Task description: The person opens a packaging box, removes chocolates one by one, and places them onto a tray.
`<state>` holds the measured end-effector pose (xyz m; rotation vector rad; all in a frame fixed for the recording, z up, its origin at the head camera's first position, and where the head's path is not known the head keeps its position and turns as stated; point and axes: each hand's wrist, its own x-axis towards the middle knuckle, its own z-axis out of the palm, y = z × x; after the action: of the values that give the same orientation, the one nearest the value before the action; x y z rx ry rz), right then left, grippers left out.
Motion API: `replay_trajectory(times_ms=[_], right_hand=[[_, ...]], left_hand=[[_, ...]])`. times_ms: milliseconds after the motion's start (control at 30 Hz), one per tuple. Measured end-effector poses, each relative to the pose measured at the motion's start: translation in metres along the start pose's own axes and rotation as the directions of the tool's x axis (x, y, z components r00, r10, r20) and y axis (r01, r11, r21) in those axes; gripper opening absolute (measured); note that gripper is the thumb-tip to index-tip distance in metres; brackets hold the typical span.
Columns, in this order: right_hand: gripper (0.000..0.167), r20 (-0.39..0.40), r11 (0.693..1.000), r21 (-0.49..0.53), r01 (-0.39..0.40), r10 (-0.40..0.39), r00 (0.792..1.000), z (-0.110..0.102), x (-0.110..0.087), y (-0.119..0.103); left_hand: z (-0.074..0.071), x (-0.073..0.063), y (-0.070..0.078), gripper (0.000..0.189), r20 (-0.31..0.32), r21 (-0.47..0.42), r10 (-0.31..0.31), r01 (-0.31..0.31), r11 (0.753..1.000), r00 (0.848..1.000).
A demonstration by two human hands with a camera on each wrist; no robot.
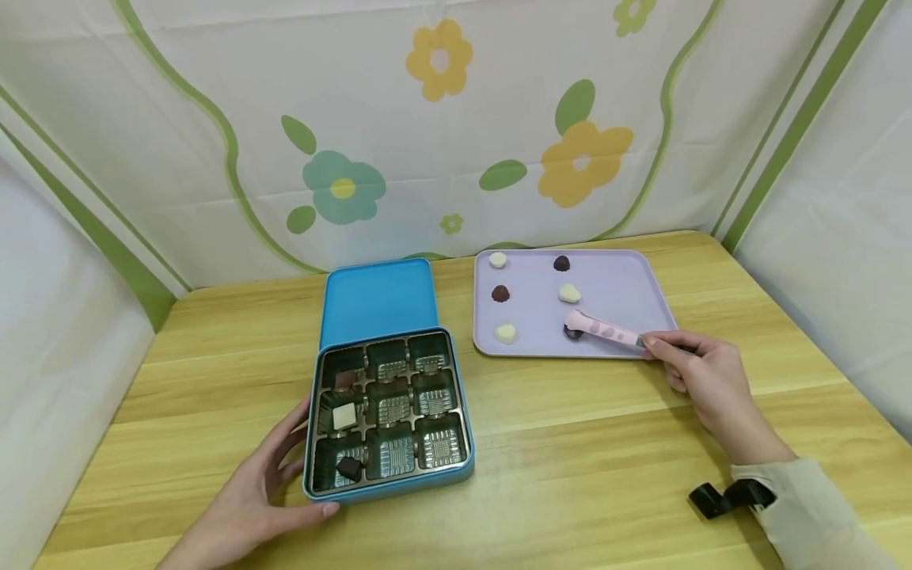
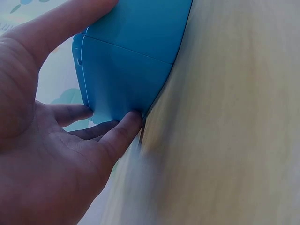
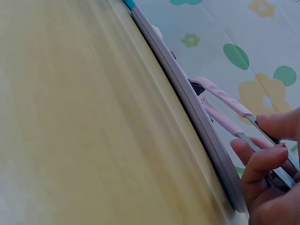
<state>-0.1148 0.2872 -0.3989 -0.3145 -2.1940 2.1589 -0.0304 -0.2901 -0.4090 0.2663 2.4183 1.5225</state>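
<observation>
My right hand point(image 1: 712, 384) pinches a pair of pink-tipped metal tongs point(image 1: 610, 329) over the lilac tray point(image 1: 625, 289). Between the tongs' tips sits a dark chocolate point(image 3: 197, 88) at the tray's near side; whether both tips touch it I cannot tell. My left hand point(image 1: 249, 492) holds the near left corner of a blue tin box point(image 1: 456, 473), thumb on the front and fingers along the left side. Inside, the divided insert's left column holds a brown chocolate point(image 1: 345, 380), a white one point(image 1: 344, 416) and a dark one point(image 1: 349, 468).
Other chocolates on the tray are white point(image 1: 505, 333), brown point(image 1: 501, 294) and dark point(image 1: 561, 263). A blue lid point(image 1: 379, 297) lies behind the tin. A black strap point(image 1: 730, 497) hangs at my right sleeve. Flowered cloth point(image 1: 456, 142) stands behind the wooden table point(image 1: 541, 475).
</observation>
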Motion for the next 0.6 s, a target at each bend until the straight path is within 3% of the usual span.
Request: replay_trajectory(times_ms=[600], right_hand=[[0.004, -0.086, 0.999, 0.033, 0.018, -0.015, 0.996, 0.0006, -0.0012, 0.0029]], left_hand=[[-0.0003, -0.001, -0.0007, 0.122, 0.009, 0.0, -0.008, 0.008, 1.0, 1.0]])
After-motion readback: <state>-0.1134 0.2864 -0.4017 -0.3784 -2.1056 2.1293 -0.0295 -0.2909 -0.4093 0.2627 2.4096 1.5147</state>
